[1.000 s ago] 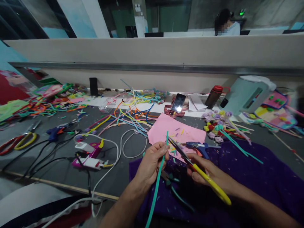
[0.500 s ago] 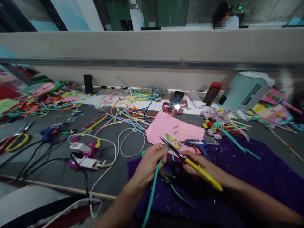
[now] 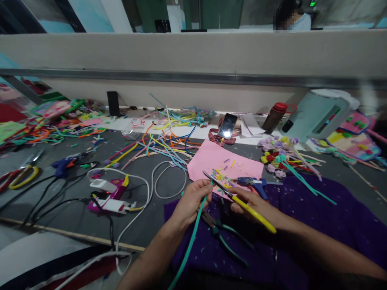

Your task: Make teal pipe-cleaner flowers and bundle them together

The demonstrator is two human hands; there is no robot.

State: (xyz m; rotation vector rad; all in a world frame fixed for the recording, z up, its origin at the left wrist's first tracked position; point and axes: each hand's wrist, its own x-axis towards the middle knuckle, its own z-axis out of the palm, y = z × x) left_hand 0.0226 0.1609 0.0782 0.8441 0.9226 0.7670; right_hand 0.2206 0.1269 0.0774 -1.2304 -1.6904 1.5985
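Observation:
My left hand (image 3: 193,199) pinches a teal pipe cleaner (image 3: 193,237) near its upper end, and the rest hangs down toward the bottom edge. In my right hand (image 3: 252,203) are yellow-handled scissors (image 3: 255,213), their blades pointing up and left, beside the pipe cleaner's tip. Behind the blades lies a pink sheet (image 3: 208,155) with small cut pieces in yellow, purple and teal. Dark green pliers (image 3: 225,235) rest on the purple cloth (image 3: 326,225) below my hands.
A blue glue gun (image 3: 256,184) lies right of the scissors. Pipe-cleaner flowers (image 3: 275,161), a phone (image 3: 227,125), a bottle (image 3: 274,117) and a pale green box (image 3: 320,112) stand or lie behind. Left are a power strip (image 3: 113,195), cables and more scissors (image 3: 24,177).
The scissors have shifted slightly up and left in my right hand. More of the pliers shows beneath my hands. The view has moved a little.

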